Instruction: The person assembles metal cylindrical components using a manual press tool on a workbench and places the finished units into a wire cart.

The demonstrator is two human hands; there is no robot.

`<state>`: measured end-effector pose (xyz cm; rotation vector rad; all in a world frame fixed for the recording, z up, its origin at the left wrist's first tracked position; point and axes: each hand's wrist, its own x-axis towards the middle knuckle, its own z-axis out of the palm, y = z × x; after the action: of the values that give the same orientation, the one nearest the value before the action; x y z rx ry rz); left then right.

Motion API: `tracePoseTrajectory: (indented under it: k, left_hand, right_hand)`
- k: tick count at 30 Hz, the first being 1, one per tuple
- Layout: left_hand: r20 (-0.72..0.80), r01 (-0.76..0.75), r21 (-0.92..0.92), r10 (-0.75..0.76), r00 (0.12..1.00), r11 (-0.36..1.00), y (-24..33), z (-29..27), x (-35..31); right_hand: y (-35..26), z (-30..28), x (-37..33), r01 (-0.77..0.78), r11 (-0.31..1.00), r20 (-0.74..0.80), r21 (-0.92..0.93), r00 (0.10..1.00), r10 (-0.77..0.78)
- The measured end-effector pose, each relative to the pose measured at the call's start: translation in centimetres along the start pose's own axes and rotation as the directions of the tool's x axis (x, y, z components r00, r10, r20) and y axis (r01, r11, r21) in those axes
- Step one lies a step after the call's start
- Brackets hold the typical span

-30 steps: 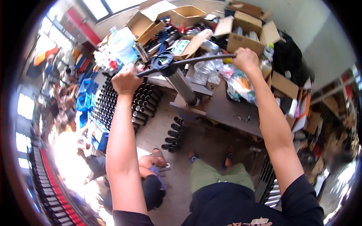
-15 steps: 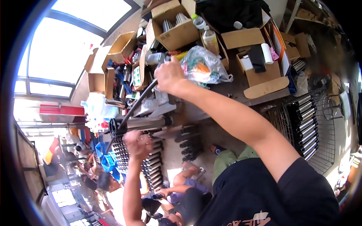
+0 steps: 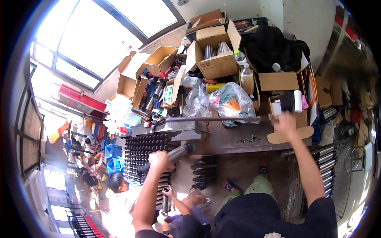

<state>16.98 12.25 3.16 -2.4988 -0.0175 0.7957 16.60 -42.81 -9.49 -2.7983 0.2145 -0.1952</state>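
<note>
While the left grip (image 3: 159,160) encircles the slanting tube (image 3: 178,153), the right grip (image 3: 284,124) blurs unreadably.

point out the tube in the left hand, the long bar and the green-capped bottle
Tube (image 3: 178,154), head view: silver part of its barrel.
Bar (image 3: 218,118), head view: middle of its shaft.
Green-capped bottle (image 3: 240,60), head view: its clear body.

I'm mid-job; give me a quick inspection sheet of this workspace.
Surface: dark bench, small metal parts loose near its front edge.
Job's things: silver tube with black ends; dark bar.
Clutter: cardboard boxes, plastic bag, bottles.
Hands: left hand round the silver tube; right hand blurred at the dark bar's end, grip unclear.
Cables: nothing seen.
Surroundings: co-worker's hand holding another tube; window.
</note>
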Motion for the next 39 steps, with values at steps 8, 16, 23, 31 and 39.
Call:
tracePoseTrajectory:
  k: [8,16,23,31,39]
  left_hand:
    - [0.171,0.162,-0.896,0.015,0.985,-0.414,4.2,18.4,-12.2]
    - [-0.379,0.359,0.065,0.309,0.872,-0.931,10.9,11.6,-14.6]
    - [-0.331,0.187,-0.066,0.199,0.922,-0.980,8.9,8.7,-13.3]
    - [-0.535,-0.004,0.094,-0.054,0.843,-0.996,6.9,5.8,-14.3]
    - [-0.273,-0.242,-0.207,-0.181,0.945,-0.948,6.4,4.1,-14.9]
  right_hand:
    - [-3.8,17.2,-22.8,-0.513,0.799,0.502,0.314,0.804,0.319]
    - [-11.1,27.0,-18.9,-0.961,0.085,0.954,0.262,0.271,0.128]
    - [-9.5,27.8,-18.4,-0.930,0.150,0.932,0.336,0.351,0.089]
    - [-2.2,23.1,-21.3,-0.918,0.185,0.877,0.351,0.391,0.278]
    - [8.4,22.8,-25.9,-0.950,0.084,0.812,0.302,0.302,0.499]
